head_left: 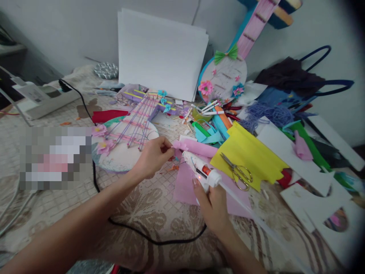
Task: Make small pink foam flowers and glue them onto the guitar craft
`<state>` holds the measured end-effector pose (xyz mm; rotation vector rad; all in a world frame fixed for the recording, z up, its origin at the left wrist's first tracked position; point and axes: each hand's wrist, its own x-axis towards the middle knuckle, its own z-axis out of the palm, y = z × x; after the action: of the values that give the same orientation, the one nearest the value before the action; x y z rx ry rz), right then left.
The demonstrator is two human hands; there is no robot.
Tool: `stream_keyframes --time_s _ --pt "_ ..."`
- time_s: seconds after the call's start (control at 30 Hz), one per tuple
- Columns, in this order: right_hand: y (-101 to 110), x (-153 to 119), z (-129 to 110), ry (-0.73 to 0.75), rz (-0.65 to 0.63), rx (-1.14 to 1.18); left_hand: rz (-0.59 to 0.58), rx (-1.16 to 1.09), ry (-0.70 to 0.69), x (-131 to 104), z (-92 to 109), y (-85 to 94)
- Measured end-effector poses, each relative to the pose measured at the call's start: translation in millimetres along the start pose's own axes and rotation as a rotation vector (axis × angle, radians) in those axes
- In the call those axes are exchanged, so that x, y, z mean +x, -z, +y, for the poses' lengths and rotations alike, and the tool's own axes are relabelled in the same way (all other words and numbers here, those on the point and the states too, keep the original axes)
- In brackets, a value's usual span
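My left hand (155,154) pinches the pink paper piece (180,145) at its end, presumably to avoid heat. My right hand (212,207) grips the glue gun (201,171) (indicator (199,177) lit) above the pink sheet (184,186)

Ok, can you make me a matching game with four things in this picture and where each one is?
Things:
1. White plastic glue gun
2. Gold-handled metal scissors
3. Green pleated bow
4. Big white rectangular sheets

Places:
A. On the round, blue-rimmed toy instrument
B. Propped up at the pale wall
C. In the right hand
D. On the flat yellow sheet

Pairs: 1-C, 2-D, 3-A, 4-B
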<state>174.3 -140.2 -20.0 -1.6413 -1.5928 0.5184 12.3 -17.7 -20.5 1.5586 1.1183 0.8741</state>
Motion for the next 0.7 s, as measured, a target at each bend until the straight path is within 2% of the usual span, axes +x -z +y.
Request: stream_keyframes --time_s 0.2,0.3,0.37,0.43,0.53,0.6,0.7 --pt "0.1 -2.2 -1.1 0.0 0.029 0.033 0.012 -0.047 0.031 0.5 5.4 2.2" --pt "-3.0 -9.7 -2.0 -0.036 0.021 0.061 0.071 -0.037 0.04 4.3 8.2 10.3" --pt "-7.9 -17.6 -3.9 -0.067 -0.044 0.083 0.143 -0.026 0.023 8.4 8.3 16.9" --pt "-13.8 -25.4 -7.2 -0.077 -0.161 0.092 0.183 -0.029 0.022 12.2 7.7 21.7" --pt "-17.7 -32.2 -12.4 -0.024 -0.323 0.047 0.202 -0.029 0.041 14.0 8.3 23.1" --pt "-11.4 -32.3 -13.4 0.01 -0.396 0.028 0.193 -0.013 0.04 12.7 9.8 21.5" --pt "14.5 -25.6 -6.8 0.039 -0.506 0.064 0.159 0.0 0.03 9.9 11.8 19.1"
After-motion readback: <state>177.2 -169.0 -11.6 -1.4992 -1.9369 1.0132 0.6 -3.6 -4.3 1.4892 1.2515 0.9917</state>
